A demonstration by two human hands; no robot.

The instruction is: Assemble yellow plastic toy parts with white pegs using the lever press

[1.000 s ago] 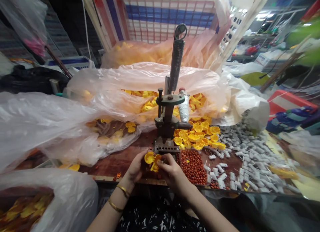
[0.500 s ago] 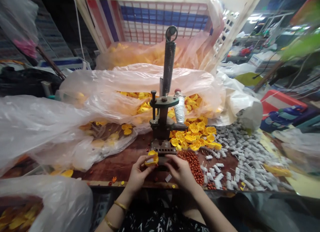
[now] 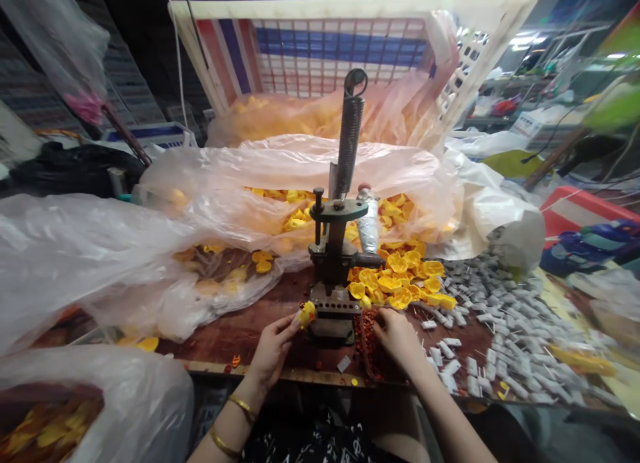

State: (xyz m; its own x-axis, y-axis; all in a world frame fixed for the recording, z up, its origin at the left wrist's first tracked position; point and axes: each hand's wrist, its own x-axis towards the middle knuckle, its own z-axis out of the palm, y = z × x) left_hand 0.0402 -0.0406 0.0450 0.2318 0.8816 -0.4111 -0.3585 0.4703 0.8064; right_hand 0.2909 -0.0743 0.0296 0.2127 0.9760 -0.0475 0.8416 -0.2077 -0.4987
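Note:
My left hand [image 3: 274, 346] is closed on a small yellow plastic shell [image 3: 307, 316], pinched between thumb and fingers, with a bit of red on it. It is held just left of the hand press [image 3: 333, 260], near the holed metal block at its base. My right hand [image 3: 400, 338] is over the small red bead-like parts [image 3: 367, 336], right of the press base. Its fingers are curled together and pointing down; what they pinch, if anything, is hidden. A grey rectangular piece [image 3: 344, 364] lies near the table's front edge.
Yellow shells [image 3: 395, 280] are heaped right of the press. Grey blocks with thin metal pins [image 3: 493, 323] spread over the table's right side. Plastic bags [image 3: 165, 216] of yellow shells lie behind and left, and a white crate [image 3: 350, 4] stands tilted at the back.
My right hand has moved right, from in front of the press to the red parts. The left hand has turned the yellow shell round. The view has shifted slightly.

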